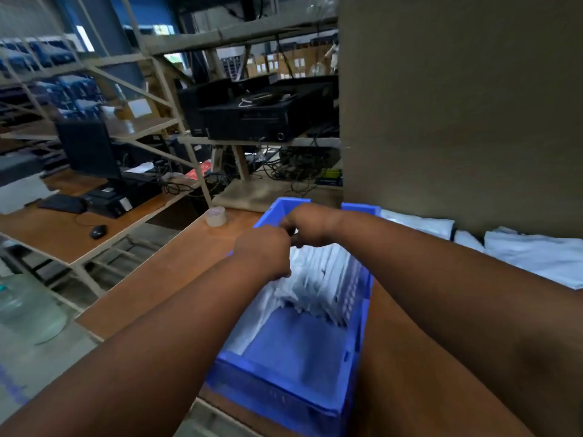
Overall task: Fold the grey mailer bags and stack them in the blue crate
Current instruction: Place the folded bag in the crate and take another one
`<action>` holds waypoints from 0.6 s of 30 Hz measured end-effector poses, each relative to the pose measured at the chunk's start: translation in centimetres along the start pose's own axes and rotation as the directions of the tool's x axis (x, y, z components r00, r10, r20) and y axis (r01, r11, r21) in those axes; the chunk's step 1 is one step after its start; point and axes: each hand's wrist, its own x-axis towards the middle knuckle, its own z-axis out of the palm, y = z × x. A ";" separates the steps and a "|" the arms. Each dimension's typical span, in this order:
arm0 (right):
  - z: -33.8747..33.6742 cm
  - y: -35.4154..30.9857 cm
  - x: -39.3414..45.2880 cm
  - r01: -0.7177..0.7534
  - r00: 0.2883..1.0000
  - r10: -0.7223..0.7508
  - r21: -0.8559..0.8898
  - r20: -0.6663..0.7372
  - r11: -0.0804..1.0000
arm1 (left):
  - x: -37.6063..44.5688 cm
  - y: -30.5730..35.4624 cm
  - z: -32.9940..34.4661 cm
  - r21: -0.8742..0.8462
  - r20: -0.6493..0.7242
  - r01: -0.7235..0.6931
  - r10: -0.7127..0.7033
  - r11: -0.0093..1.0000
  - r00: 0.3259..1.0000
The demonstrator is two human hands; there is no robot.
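Folded grey plastic mailer bags (pixel 318 279) stand packed in the far half of the blue plastic crate (pixel 284 395) on the brown wooden bench (pixel 170 272). Left hand (pixel 263 252) and right hand (pixel 307 223), fingers curled, meet above them; whether either grip holds a bag I cannot tell. Unfolded bags (pixel 536 257) lie rightward.

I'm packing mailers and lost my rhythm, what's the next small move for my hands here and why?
Probably press the folded bags back toward the far end of the blue crate. Both the left hand and right hand are over that leaning row, and the near half is bare.
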 end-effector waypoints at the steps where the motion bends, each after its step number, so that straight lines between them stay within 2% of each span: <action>1: -1.3 1.4 -1.7 -0.007 0.999 0.005 -0.053 -0.047 0.999 | 0.5 1.7 -0.9 -0.020 -0.016 -0.022 0.021 1.000 1.000; 4: -4.3 6.0 -7.8 -0.092 0.989 0.077 -0.119 -0.124 0.989 | 2.1 7.2 -3.6 -0.098 -0.059 -0.127 0.122 0.987 0.991; 6: -5.6 9.4 -12.6 -0.195 0.973 0.175 -0.127 -0.150 0.973 | 3.1 11.4 -4.9 -0.110 -0.116 -0.213 0.200 0.971 0.973; 10: -6.0 16.7 -22.2 -0.417 0.899 0.404 -0.048 -0.170 0.908 | 4.3 20.9 -6.3 -0.130 -0.176 -0.386 0.362 0.913 0.915; 13: -4.8 21.4 -29.2 -0.569 0.807 0.566 0.034 -0.167 0.822 | 5.1 28.1 -5.7 -0.168 -0.118 -0.490 0.476 0.855 0.871; 18: -0.1 26.1 -38.6 -0.751 0.650 0.747 0.030 -0.141 0.659 | 6.1 38.1 -2.6 -0.281 0.008 -0.496 0.519 0.821 0.855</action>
